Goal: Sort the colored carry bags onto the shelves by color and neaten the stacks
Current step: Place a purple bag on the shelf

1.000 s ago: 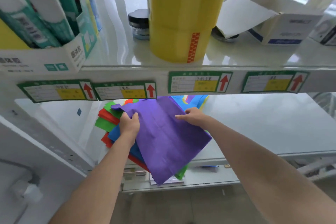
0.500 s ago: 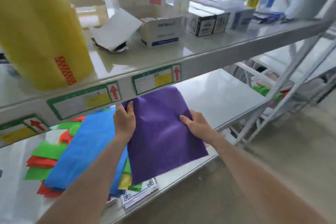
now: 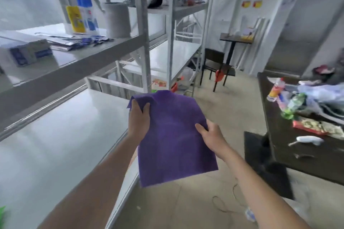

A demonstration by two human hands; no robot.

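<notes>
A flat purple carry bag point(image 3: 173, 139) hangs in the air in front of me, past the front edge of the white shelf point(image 3: 61, 132). My left hand point(image 3: 139, 117) pinches its upper left corner. My right hand point(image 3: 211, 135) grips its right edge, thumb on top. A sliver of a green bag point(image 3: 2, 214) shows at the bottom left corner; the rest of the mixed pile is out of view. More green and red bags point(image 3: 174, 87) show low on the further rack, partly hidden.
The upper shelf point(image 3: 78, 61) holds boxes, packets and a paper roll point(image 3: 117, 19). A second white rack point(image 3: 178, 54) stands beyond. A dark chair point(image 3: 216, 63) and small table stand at the back. A cluttered dark table point(image 3: 305, 135) is on the right. Cables lie on the floor.
The bag has come off the mixed pile and out from under the shelf. My view has swung right, so the pile has left the frame and the room and second rack have come in.
</notes>
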